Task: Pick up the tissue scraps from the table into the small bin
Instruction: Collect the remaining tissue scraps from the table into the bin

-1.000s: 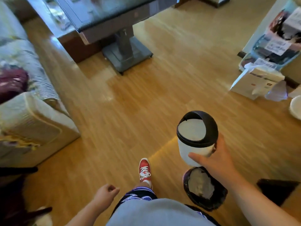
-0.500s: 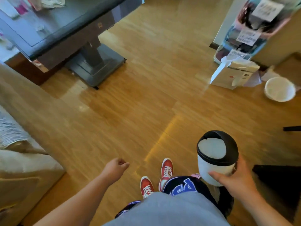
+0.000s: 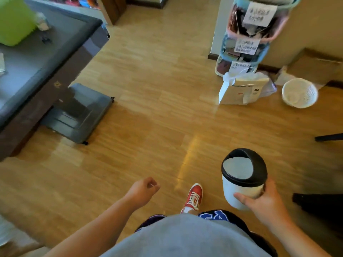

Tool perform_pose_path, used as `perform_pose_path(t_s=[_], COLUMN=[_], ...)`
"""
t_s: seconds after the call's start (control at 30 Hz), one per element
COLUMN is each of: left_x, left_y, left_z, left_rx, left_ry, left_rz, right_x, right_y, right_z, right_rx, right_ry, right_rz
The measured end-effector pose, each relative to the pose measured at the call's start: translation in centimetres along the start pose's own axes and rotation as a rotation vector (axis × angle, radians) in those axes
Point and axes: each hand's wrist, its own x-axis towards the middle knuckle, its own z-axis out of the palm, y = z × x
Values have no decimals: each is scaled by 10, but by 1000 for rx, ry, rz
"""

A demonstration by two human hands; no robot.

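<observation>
Right hand (image 3: 267, 203): wrapped around the lower body of the small bin (image 3: 243, 179), thumb across its near side, fingers behind; bin held upright in the air above the wooden floor (image 3: 157, 115). Small bin: white body, black domed lid with a pale swing flap facing up. Left hand (image 3: 142, 190): empty, fingers loosely curled in, hanging free at about the same level as the right hand and well apart from the bin. Between the two hands, lower down: one red shoe (image 3: 193, 197) on the floor, grey shirt and dark printed shorts below it. Counter (image 3: 46, 60): dark grey top on a pedestal base, far ahead of and beyond the left hand; it carries a bright green object (image 3: 14, 21) and a small whitish crumpled piece (image 3: 42, 23) just beside it, too blurred to identify with certainty as a tissue scrap. Far ahead of the right hand: a stack of labelled baskets (image 3: 248, 34) against the wall, a white paper bag (image 3: 241, 89) at its foot, and a white round basket (image 3: 299, 92) on the floor near that bag.
</observation>
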Motion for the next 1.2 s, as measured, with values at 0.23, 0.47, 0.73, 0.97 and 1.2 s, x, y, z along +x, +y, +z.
perform_pose_path(t_s=[0.23,0.47,0.73,0.97,1.2], left_x=[49,146,277,310,267], left_y=[8,73,248,461,606], left_z=[-46,-104,-167,-101,36], left_rx=[-21,38,303,502,645], left_ry=[-17,-55,-154,-285,-500], left_rz=[-178,-141,101,502,746], right_x=[97,194,237,190,144], right_y=[-76,-130,-142,-98,-40], right_z=[7,11,-37,-91,-128], right_rx=[99,126,211,349,468], right_ry=[-85,-28,279,629,858], right_rz=[-110,-122,83,288,476])
